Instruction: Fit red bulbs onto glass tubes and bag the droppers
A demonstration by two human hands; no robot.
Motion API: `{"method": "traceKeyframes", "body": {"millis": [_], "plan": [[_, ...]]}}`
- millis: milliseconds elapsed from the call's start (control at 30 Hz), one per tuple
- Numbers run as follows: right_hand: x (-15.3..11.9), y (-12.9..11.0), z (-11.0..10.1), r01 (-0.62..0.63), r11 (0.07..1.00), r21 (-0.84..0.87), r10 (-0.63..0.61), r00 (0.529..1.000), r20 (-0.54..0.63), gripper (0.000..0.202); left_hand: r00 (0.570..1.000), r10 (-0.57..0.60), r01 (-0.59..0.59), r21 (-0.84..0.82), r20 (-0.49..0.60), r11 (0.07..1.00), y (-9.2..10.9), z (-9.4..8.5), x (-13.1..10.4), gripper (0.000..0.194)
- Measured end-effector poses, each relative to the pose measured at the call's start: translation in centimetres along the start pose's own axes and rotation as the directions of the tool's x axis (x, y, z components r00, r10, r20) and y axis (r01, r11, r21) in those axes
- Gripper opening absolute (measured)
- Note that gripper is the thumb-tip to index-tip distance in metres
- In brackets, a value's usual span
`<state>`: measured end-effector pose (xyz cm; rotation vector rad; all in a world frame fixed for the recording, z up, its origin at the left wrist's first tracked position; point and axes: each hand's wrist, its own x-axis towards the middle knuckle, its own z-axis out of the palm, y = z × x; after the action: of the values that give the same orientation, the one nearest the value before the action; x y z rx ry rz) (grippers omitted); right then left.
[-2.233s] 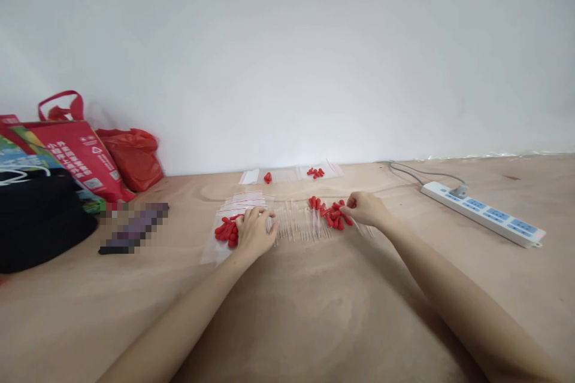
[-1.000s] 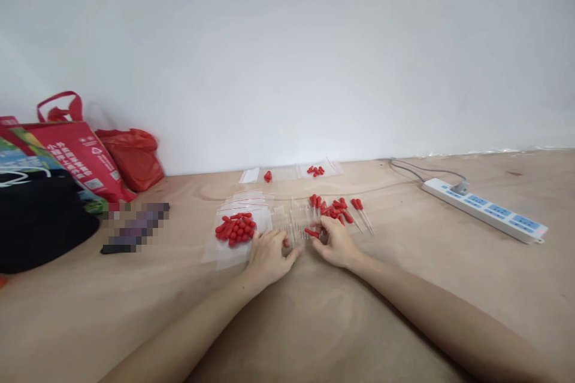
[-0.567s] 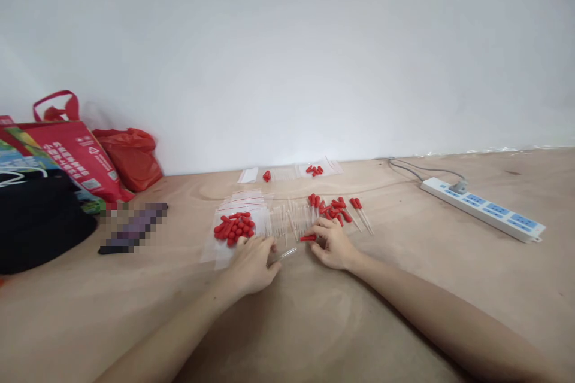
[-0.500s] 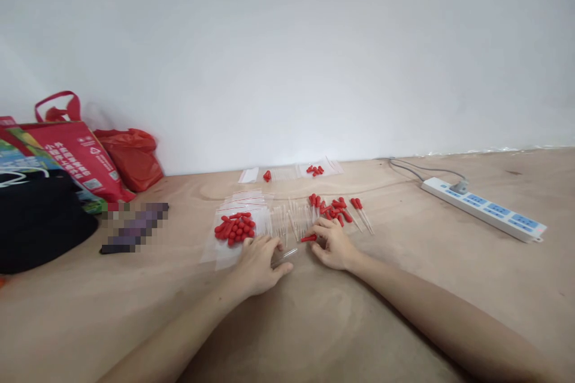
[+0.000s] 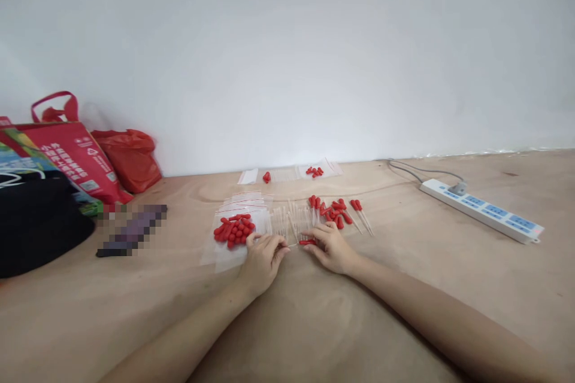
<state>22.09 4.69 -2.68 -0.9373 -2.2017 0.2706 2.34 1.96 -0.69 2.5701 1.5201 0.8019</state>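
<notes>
Pinched between the thumb and fingers of my left hand (image 5: 266,258) is a thin glass dropper tube (image 5: 293,245), its tip pointing right. Facing it, my right hand (image 5: 330,248) grips a red rubber dropper bulb (image 5: 307,242). A small gap separates the tube's end from the bulb. Just beyond my hands lie several loose glass tubes (image 5: 293,218). To the left, a pile of red bulbs (image 5: 234,230) rests on clear zip bags (image 5: 224,258). More red bulbs (image 5: 336,212) lie behind my right hand, beside droppers with bulbs fitted (image 5: 362,215).
Near the wall are a small bag with red bulbs (image 5: 315,172) and more tubes (image 5: 284,175). A white power strip (image 5: 483,209) with a grey cord lies at right. Red bags (image 5: 128,158), a black cap (image 5: 42,221) and a blurred dark object (image 5: 135,230) are at left.
My left thumb and fingers have closed on the glass tube, which has turned to point at the bulb. The bulb in my right hand has shifted slightly down and left.
</notes>
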Motion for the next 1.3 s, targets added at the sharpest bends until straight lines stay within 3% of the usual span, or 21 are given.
{"method": "traceKeyframes", "body": {"millis": [133,467,733,967,1300], "plan": [[-0.09,-0.31,-0.04,0.065,0.998,0.012,-0.065,0.997,0.031,0.016,1.000,-0.001,0.001,-0.007,0.004,1.000,0.12,0.02,-0.06,0.013],[-0.12,-0.85,-0.05,0.071,0.995,0.072,-0.073,0.997,0.037,0.015,0.999,0.038,-0.039,-0.045,-0.025,0.998,-0.18,0.18,-0.37,0.018],[-0.17,-0.89,0.23,0.124,0.987,0.100,-0.125,0.992,0.007,0.016,0.983,0.161,-0.167,-0.064,-0.085,0.984,-0.35,0.31,-0.40,0.018],[-0.23,-0.86,0.31,0.251,0.962,0.104,-0.245,0.967,-0.065,0.016,0.936,0.297,-0.309,-0.038,-0.189,0.950,-0.34,0.44,-0.44,0.019],[-0.47,-0.73,0.28,0.304,0.953,0.007,-0.303,0.950,-0.073,0.014,0.917,0.354,-0.356,0.024,-0.183,0.934,0.06,0.40,-0.45,0.021]]}}
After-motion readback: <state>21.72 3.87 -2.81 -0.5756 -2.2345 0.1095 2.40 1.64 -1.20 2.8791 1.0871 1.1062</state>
